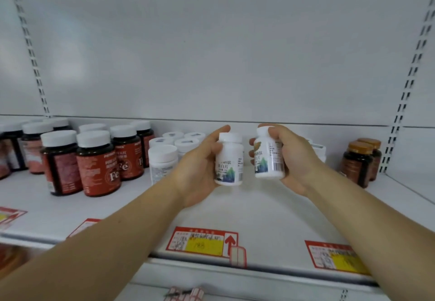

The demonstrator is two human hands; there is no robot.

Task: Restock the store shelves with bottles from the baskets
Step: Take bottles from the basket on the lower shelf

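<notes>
placing step: your left hand (200,171) grips one white bottle (229,159), your right hand (292,157) grips another bottle (268,154), mid-frame over the shelf (270,218). next, i'd set both upright beside the white-capped row (174,145).

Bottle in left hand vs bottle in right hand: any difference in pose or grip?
The left-hand bottle stands near upright with its label facing the camera; the right-hand bottle tilts, cap leaning left, showing its barcode side. The left hand wraps its bottle from the left side, thumb up by the cap; the right hand grips from the right with fingers curled over the cap. Both are white, white-capped, with the same green-blue label, held above the shelf.
</notes>
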